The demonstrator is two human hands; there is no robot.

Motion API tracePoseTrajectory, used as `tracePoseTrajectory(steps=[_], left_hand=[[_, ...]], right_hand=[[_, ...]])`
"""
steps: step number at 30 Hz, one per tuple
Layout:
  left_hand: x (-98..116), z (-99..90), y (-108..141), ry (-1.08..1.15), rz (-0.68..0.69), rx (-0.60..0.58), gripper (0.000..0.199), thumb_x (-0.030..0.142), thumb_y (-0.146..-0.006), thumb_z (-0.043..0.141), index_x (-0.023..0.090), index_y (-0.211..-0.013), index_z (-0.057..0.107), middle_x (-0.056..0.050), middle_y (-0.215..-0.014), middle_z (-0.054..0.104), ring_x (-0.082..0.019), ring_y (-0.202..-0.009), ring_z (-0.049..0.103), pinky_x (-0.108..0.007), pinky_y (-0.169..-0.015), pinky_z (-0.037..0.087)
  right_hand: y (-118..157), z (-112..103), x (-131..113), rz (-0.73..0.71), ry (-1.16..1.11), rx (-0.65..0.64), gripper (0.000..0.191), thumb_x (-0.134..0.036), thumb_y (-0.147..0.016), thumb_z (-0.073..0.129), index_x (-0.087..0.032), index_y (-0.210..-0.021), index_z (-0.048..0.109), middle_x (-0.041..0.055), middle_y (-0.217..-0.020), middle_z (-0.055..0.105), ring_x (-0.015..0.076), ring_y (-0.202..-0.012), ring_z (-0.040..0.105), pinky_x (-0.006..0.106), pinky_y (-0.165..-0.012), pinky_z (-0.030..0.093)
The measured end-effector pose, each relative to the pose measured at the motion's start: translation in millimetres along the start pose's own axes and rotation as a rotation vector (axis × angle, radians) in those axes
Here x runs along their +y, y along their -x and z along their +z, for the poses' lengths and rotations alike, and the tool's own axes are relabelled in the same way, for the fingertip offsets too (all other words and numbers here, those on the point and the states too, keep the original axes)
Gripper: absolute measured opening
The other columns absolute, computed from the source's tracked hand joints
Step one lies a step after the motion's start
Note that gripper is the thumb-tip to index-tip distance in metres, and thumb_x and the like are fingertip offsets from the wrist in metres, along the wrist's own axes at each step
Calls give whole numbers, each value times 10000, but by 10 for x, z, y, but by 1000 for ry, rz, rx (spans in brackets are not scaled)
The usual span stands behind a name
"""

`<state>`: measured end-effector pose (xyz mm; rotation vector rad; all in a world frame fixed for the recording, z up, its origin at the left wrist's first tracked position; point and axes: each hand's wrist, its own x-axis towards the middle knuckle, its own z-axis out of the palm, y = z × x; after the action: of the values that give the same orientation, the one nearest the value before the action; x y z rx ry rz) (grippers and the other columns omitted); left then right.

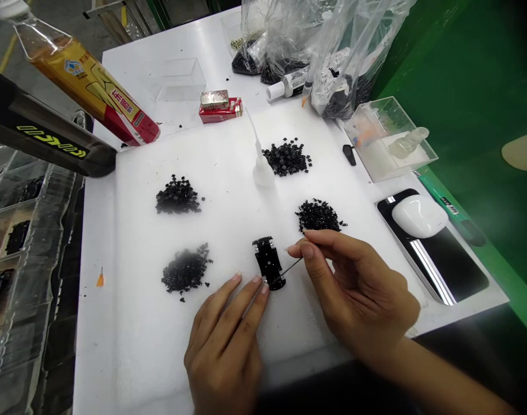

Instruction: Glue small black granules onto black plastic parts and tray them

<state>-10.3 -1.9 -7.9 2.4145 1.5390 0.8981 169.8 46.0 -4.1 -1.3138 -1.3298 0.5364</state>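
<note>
- White foam mat (138, 346) on a white table (93, 288), carrying four heaps of small black pieces (177, 196) and a white squeeze bottle (262, 172) near the upper heaps.
- Black slotted part (267, 262) lies on the mat, between the two lower heaps.
- Left hand (222, 340): grip pressed together, fingertips against the part's lower end.
- Right hand (358, 288): grip pinching a thin metal pin (292, 266), its tip touching the part.
</note>
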Motion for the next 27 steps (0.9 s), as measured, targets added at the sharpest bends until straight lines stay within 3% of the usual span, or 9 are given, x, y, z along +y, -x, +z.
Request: tracePoseTrajectory(steps=[11,27], left_hand=[[18,-7,-54,24,-17,16,445,-86,-921,538,128,-1274,705,-76,-1292,742,-261,-1319,610,-437,-1072,526],[28,14,-45,18,-30,14,431,-87,-917,551,119,-1259,714,-77,-1281,748,-256,-1307,617,-429,-1074,522]], right_hand=[[34,-7,25,19,-27,-7,396,-83,-940,712,-281,-1281,672,-24,-1065,771,161,-933,768,297,-895,653],[34,6,8,0,-5,-1,363,-70,-944,711,-234,-1265,669,-14,-1038,773,132,-908,767,237,-861,648]])
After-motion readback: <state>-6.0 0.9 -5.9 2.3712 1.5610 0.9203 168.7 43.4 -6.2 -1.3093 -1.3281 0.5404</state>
